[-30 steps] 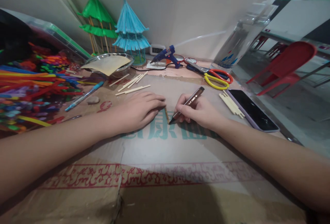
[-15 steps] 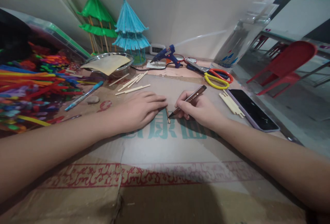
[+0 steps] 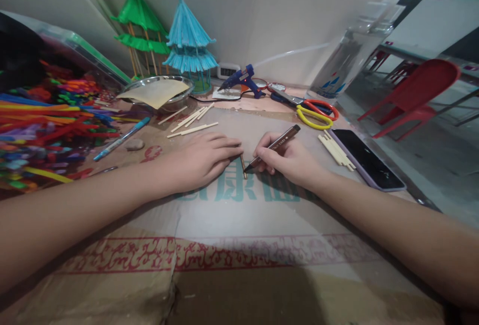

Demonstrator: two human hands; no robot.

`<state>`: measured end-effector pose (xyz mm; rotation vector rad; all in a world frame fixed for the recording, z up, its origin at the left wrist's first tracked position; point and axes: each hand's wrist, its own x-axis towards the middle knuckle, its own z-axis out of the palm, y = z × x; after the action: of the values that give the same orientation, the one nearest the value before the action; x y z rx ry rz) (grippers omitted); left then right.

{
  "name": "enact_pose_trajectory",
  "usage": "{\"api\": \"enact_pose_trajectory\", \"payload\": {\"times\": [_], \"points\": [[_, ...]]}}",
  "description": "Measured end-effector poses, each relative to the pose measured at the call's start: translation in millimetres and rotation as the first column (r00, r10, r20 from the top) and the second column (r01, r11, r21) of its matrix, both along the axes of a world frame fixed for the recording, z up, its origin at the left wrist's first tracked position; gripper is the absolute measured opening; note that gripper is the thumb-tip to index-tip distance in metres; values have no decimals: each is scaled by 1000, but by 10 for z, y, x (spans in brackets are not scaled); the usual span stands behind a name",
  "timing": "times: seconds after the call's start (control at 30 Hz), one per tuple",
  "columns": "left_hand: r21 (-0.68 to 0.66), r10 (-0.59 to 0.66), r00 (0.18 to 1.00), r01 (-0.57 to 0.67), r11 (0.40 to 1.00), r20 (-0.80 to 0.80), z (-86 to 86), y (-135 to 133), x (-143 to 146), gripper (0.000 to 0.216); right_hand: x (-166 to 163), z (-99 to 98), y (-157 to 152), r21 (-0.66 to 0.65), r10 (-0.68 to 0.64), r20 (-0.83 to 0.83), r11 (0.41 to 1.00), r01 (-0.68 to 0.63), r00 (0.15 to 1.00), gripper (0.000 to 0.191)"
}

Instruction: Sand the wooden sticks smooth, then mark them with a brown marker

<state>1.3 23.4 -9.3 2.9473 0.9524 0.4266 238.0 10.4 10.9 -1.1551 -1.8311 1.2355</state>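
Note:
My left hand [image 3: 202, 158] lies palm down on the flattened cardboard [image 3: 239, 215], its fingertips pinning the far end of a short wooden stick [image 3: 243, 166]. My right hand [image 3: 290, 160] grips a brown marker pen [image 3: 272, 148] in a writing hold. The pen's tip touches the stick just right of my left fingertips. Both forearms reach in from the lower corners.
Loose wooden sticks [image 3: 190, 120] lie behind my left hand, more sticks [image 3: 336, 149] beside a phone [image 3: 364, 158] on the right. Pipe cleaners [image 3: 41, 125], a blue pen [image 3: 121, 139], a steel bowl [image 3: 159, 93], two paper pagodas [image 3: 189, 40], a glue gun [image 3: 241, 81], scissors [image 3: 312, 113] and a water bottle [image 3: 350, 58] ring the area.
The marker's tip has moved up the stick, from its near end toward my left fingertips, and the pen has tilted lower. My left hand has stayed put.

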Motion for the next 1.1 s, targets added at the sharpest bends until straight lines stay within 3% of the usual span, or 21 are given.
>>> {"api": "enact_pose_trajectory", "payload": {"times": [0.8,1.1], "points": [[0,-14,1000,14,1000,-3,-7,10,2,42,29,12,-9,-16,79,12,997,-79,997,13],[-9,-7,1000,7,1000,5,3,2,7,42,0,5,8,10,-50,-1,999,50,999,14]]}}
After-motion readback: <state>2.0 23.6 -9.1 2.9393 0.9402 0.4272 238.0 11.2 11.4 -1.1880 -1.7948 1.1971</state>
